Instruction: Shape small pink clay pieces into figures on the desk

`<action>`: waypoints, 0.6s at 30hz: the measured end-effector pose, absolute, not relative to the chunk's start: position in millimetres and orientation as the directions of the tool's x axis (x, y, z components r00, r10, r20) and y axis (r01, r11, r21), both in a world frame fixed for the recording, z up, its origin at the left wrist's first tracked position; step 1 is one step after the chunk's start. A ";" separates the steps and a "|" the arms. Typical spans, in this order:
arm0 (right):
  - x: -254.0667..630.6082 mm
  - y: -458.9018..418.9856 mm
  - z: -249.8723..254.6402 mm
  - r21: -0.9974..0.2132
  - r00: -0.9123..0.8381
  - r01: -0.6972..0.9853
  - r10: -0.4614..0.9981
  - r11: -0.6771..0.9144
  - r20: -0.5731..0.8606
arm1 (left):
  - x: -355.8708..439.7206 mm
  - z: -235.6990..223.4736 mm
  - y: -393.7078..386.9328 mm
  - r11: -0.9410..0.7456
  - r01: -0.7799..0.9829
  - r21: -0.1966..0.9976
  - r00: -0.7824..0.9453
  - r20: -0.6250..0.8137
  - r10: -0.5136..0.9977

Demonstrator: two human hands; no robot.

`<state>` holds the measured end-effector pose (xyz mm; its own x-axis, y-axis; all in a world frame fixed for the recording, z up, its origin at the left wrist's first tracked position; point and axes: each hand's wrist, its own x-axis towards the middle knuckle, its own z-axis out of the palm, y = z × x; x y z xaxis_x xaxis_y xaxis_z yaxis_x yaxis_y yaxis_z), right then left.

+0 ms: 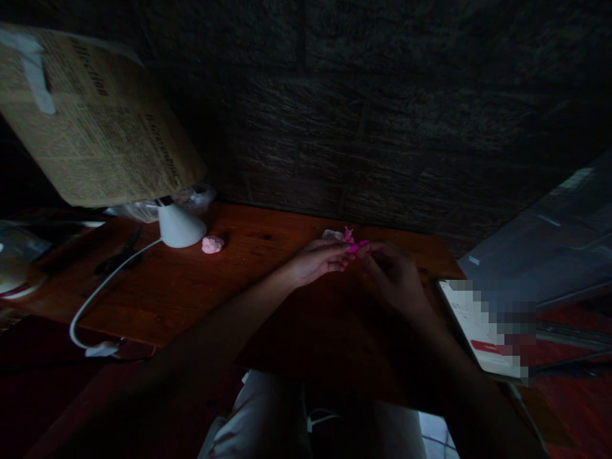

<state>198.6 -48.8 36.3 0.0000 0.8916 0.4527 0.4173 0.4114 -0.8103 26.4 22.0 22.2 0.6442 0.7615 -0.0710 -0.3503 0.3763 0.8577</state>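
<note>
Over the wooden table, my left hand (pixel 319 260) and my right hand (pixel 399 275) meet at a small bright pink piece of soft, clay-like material (pixel 357 246). Both sets of fingertips pinch it, the left from one side and the right from the other. Its exact shape is too dark and small to make out. Just behind the fingers stands a thin pink piece with prongs (pixel 349 232), beside a whitish lump (pixel 331 235). A pale pink lump (pixel 212 245) lies apart on the left of the table.
A lamp with a newsprint shade (pixel 109 121) and a white base (pixel 180 227) stands left on the table (pixel 248 255), its white cable (pixel 90 299) hanging over the front edge. Dark scissors (pixel 119 254) lie nearby. A partly blurred tablet-like device (pixel 471 322) sits at the right edge. A dark wall (pixel 306 140) rises behind.
</note>
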 end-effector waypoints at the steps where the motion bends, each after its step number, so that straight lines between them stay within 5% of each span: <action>1: 198.0 -48.8 36.5 -0.826 0.012 0.397 0.897 0.401 0.442 | 26.3 22.2 22.0 0.384 -0.351 0.854 0.644 -0.077 0.761; 18: 197.6 -44.2 39.2 -0.970 0.073 0.102 0.971 0.220 0.228 | 26.0 22.4 22.2 0.447 -0.255 0.857 0.667 -0.179 0.723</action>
